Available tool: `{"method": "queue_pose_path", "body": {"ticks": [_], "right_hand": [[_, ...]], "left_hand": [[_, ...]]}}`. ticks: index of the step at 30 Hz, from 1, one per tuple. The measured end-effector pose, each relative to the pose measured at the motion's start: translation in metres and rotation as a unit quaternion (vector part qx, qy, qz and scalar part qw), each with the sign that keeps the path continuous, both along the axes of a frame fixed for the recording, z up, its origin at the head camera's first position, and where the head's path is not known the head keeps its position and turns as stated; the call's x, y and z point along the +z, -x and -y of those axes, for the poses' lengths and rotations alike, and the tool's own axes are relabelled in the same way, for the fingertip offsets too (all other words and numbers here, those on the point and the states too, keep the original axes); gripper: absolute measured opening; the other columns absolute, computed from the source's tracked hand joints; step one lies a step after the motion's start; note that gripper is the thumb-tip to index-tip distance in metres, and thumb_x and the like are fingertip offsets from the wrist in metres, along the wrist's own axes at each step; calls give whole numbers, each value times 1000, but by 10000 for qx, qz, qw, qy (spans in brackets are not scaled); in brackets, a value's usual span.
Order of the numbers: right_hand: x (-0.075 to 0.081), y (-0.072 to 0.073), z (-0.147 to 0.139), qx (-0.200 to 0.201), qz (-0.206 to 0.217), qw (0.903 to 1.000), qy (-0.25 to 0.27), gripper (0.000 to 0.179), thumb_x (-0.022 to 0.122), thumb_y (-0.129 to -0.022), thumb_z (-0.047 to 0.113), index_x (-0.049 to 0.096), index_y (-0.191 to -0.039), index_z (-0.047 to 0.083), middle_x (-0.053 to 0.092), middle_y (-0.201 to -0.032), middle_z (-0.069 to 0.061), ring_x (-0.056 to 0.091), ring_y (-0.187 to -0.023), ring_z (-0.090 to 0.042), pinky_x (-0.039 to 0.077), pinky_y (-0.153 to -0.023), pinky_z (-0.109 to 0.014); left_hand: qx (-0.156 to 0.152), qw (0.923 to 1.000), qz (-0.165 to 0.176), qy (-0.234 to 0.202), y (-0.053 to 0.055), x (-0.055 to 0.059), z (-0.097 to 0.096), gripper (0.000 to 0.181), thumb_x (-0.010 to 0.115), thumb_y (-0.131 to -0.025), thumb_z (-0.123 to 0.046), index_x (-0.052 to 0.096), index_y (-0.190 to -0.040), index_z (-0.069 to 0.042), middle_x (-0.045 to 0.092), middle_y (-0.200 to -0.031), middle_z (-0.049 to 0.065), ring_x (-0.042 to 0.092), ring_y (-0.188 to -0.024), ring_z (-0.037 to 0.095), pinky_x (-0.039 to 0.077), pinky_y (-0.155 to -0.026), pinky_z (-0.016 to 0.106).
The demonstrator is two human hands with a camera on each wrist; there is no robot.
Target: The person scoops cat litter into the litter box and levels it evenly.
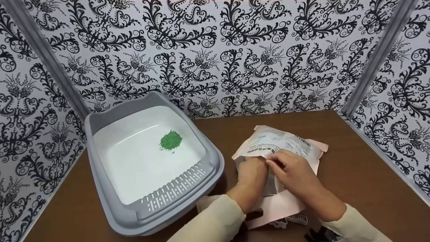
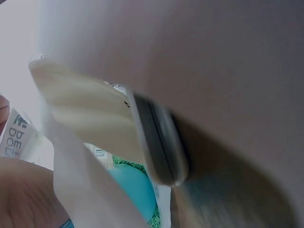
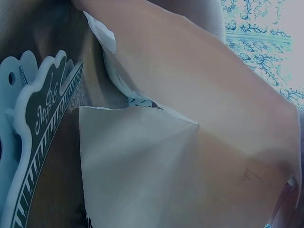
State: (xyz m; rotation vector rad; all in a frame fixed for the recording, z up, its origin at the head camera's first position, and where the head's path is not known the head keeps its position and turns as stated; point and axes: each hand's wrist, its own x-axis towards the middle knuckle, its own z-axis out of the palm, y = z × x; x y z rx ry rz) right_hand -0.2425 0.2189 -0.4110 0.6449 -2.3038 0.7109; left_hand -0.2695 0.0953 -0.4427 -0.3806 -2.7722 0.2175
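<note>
A pale pink and white bag (image 1: pixel 268 139) with printed text and barcodes lies on the table at right. My left hand (image 1: pixel 252 173) reaches into its mouth, the fingers hidden inside. Beside it my right hand (image 1: pixel 292 169) pinches the edge of the opening between thumb and fingers. In the left wrist view a rounded turquoise object (image 2: pixel 135 187) lies among green granules (image 2: pixel 126 162) inside the bag; I cannot tell whether the left hand holds it. To the left stands a grey litter box (image 1: pixel 211 151) with a white inside, holding a small heap of green granules (image 1: pixel 171 140).
A white shaped piece (image 3: pixel 35 109) with a dark "Music" label and piano-key pattern is near the bag's front edge. Dark items (image 1: pixel 322 234) lie by the right sleeve. Patterned walls (image 1: pixel 235 67) enclose the brown table (image 1: pixel 352 174) at the back and sides.
</note>
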Motion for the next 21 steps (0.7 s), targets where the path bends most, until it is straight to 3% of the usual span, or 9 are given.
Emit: {"method": "queue_pose_path", "body": {"ticks": [15,21], "right_hand": [[-1,0,-1,51,36,10000,22,16,82,-84,0,76,-91,13,69,-85,7,60,-77,-1,52,-70,-23],[0,1,-2,149,-58,9999,-30,17,82,-84,0,76,-91,13,72,-89,5,66,-83,-5,48,-78,-13]], "left_hand": [[48,9956,-363,-861,1,-15,18,8,69,-91,-17,76,-89,-16,70,-81,-2,69,-72,12,58,-58,29],[-16,9943,-192,-1052,1,-15,24,6,71,-91,-16,75,-87,-15,70,-80,0,70,-72,15,59,-58,31]]}}
